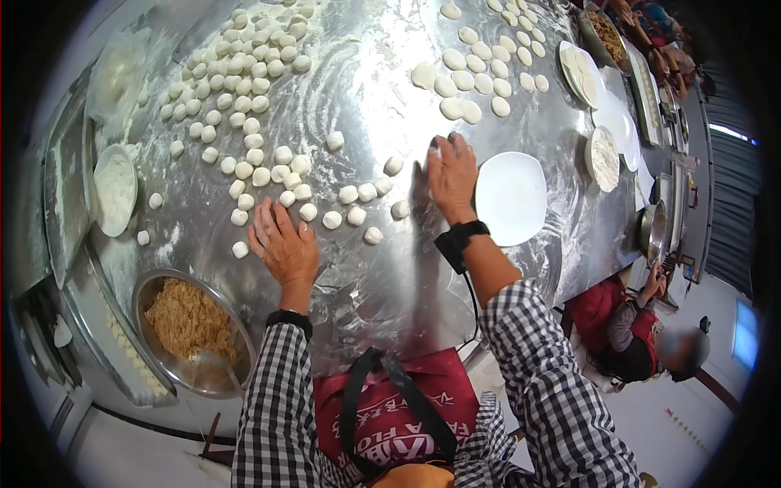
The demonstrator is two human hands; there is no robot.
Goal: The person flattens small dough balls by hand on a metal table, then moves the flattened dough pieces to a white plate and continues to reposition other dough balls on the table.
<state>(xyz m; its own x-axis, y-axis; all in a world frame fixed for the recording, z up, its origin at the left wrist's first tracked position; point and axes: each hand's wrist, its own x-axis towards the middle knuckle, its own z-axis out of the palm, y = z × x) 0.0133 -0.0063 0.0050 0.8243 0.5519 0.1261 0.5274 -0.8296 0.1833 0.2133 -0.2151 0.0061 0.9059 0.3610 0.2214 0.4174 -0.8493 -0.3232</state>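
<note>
My left hand [285, 248] lies palm down on the metal table with its fingers apart, holding nothing. Its fingertips are beside a loose group of small floured dough pieces [280, 173], close to a single dough piece [287, 198]. Farther right, my right hand [453, 177] reaches forward with fingers bent and somewhat apart; I see nothing held in it, though a dark patch shows at its fingertips. A white square plate [511, 199] is just right of that hand. Several flattened dough rounds [463, 80] lie beyond it. Between my hands sit scattered dough pieces [356, 215].
A metal bowl of brown filling [146, 291] stands at the near left, with a bowl of flour [114, 191] above it. Another flour bowl [603, 159] and stacked white plates [579, 73] line the right. A co-worker [626, 329] is at the lower right.
</note>
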